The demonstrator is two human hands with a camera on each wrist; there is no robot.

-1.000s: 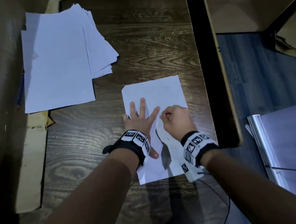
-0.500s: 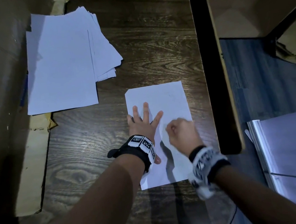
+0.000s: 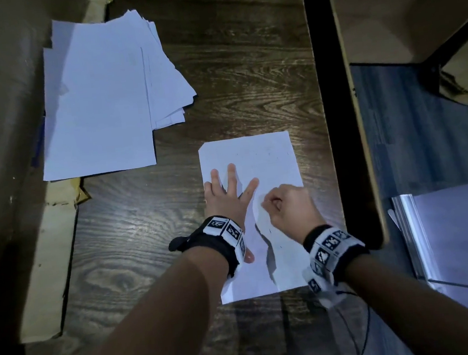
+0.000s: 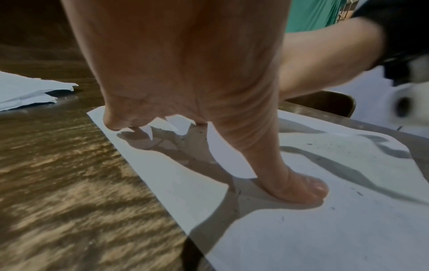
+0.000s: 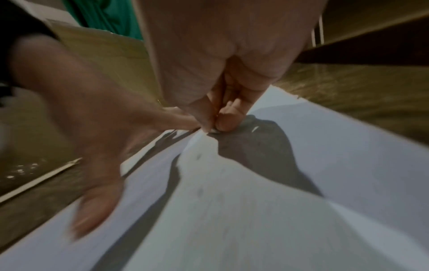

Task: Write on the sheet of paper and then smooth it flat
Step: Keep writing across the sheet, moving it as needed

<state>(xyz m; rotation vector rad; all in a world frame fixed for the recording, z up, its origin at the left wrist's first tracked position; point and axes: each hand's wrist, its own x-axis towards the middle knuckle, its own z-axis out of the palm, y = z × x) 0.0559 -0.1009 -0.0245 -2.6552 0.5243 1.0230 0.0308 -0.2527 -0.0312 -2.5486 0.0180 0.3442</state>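
A white sheet of paper (image 3: 265,156) lies on the dark wooden table (image 3: 245,75) near its right edge. My left hand (image 3: 232,183) presses flat on the sheet's left half with fingers spread; in the left wrist view its thumb (image 4: 301,187) lies on the sheet (image 4: 325,229). My right hand (image 3: 270,204) is curled over the sheet's right side. In the right wrist view its thumb and fingers (image 5: 213,126) pinch at the top of a raised fold of the sheet (image 5: 255,210). That fold runs towards me and casts a dark shadow. No pen shows.
A loose stack of white papers (image 3: 98,105) lies at the far left of the table. Flat cardboard (image 3: 40,270) lines the left side. The table's black right edge (image 3: 335,108) drops to the floor, where a pale board with a metal strip (image 3: 449,227) lies.
My right hand has shifted slightly along the sheet's right side, still curled. The left hand stays pressed flat. The raised fold remains.
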